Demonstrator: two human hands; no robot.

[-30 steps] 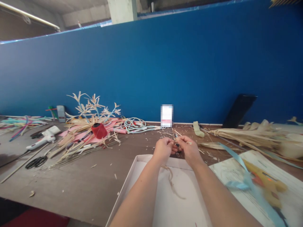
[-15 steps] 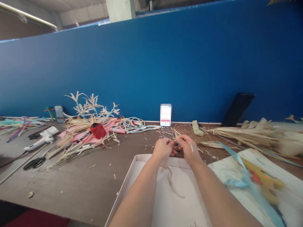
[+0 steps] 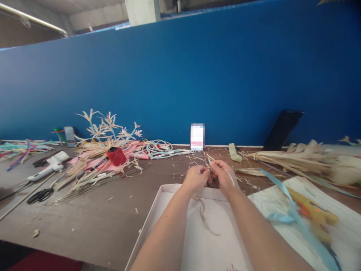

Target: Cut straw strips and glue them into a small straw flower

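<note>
Over the far rim of the white box (image 3: 158, 201), centre of the head view, I count two hands, both the wearer's own: left hand (image 3: 195, 177) and right hand (image 3: 225, 177), knuckles up, fingertips meeting. Left hand is curled, thumb and fingers pinched on one thin stem (image 3: 209, 162) that pokes up between the hands. Right hand is likewise closed, gripping one pale strip (image 3: 230, 177), which arcs from the stem over its back. Exact finger contact is too small for me to resolve. Both forearms run up from the bottom edge and converge above the box; one dried strand (image 3: 203, 216) hangs from under the hands onto the box floor. On the table (image 3: 118, 222): one red spool (image 3: 117, 155), one pair of black scissors (image 3: 39, 195), and two glue guns, a white glue gun (image 3: 46, 170) far left and a yellow glue gun (image 3: 313, 216) right, beside one blue ribbon (image 3: 282, 188).
</note>
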